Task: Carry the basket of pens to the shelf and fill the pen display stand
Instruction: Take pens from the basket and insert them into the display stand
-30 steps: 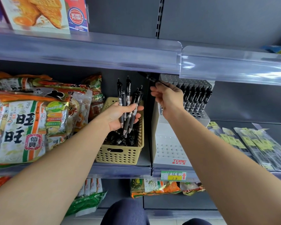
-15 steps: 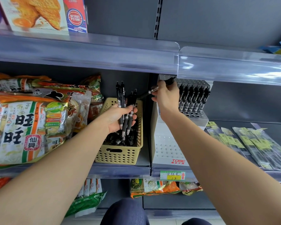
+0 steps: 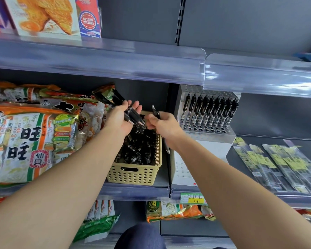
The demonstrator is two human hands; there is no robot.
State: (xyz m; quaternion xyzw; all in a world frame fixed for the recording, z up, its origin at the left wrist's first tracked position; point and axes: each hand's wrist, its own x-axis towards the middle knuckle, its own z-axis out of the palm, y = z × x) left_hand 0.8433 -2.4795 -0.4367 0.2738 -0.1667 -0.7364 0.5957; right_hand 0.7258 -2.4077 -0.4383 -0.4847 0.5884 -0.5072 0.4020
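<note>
A yellow perforated basket of black pens sits on the middle shelf. Above it my left hand grips a bunch of black pens, their tips pointing right and down. My right hand is closed around one black pen held upright, and its fingers touch the tips of the bunch. The white pen display stand is to the right of the basket; a full row of black pens stands in its back holes, with open holes in front of them.
Large snack bags crowd the shelf left of the basket. Flat packets of refills lie on the shelf to the right. A clear price rail overhangs just above. A yellow-green price tag sits under the stand.
My right hand came back from the top of the stand to the bunch over the basket and holds one pen. My left hand tipped its pens from upright to slanted.
</note>
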